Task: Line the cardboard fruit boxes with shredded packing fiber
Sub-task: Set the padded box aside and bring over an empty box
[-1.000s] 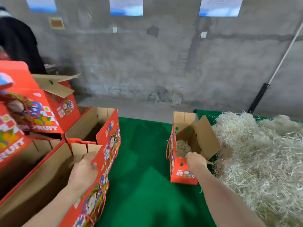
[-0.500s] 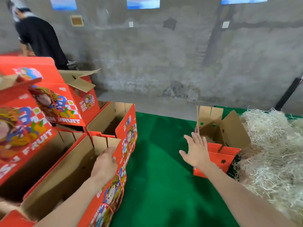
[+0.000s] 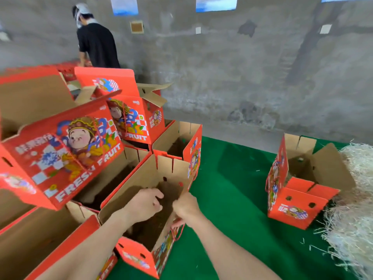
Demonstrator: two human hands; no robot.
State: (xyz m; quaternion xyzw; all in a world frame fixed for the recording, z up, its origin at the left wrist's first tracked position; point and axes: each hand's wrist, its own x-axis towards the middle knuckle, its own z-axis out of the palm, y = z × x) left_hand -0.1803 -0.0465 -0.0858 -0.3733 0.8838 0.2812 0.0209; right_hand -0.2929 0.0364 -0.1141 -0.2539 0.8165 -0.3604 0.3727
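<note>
Red-printed cardboard fruit box [image 3: 139,179], open on the green counter [image 3: 232,190]: left hand [image 3: 144,206] curled inside it, hold indiscernible; right hand [image 3: 187,208] pinches its right wall. Far right, heaped shredded packing fiber [image 3: 355,201].

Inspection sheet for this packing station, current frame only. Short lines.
surface: green mat, with a few stray fiber strands near the pile.
job's things: near box open, interior dark, no fiber seen; right box open, beside the fiber pile.
clutter: stacked boxes on the left, flaps open.
grippers: left hand reaches into the near box with fingers curled, grasp unclear; right hand grips that box's right wall.
cables: nothing seen.
surroundings: concrete wall; person at the back.
</note>
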